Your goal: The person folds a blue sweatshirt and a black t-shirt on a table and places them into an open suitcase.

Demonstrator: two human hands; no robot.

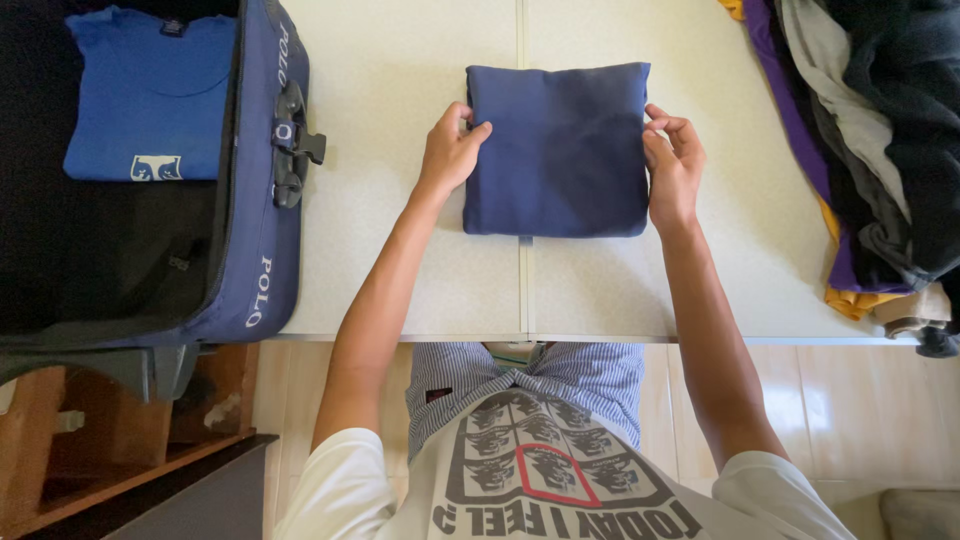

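Note:
A navy blue garment (556, 150), folded into a neat square, lies on the white table (400, 80) in front of me. My left hand (452, 150) grips its left edge, thumb on top and fingers curled at the side. My right hand (673, 165) holds its right edge the same way. Both forearms reach straight out from my body over the table's near edge.
An open blue suitcase (262, 240) sits at the left with a folded bright blue shirt (150, 95) inside its dark lining. A heap of unfolded clothes (870, 150), purple, yellow, grey and black, lies at the right. A wooden stand (60, 450) is below the suitcase.

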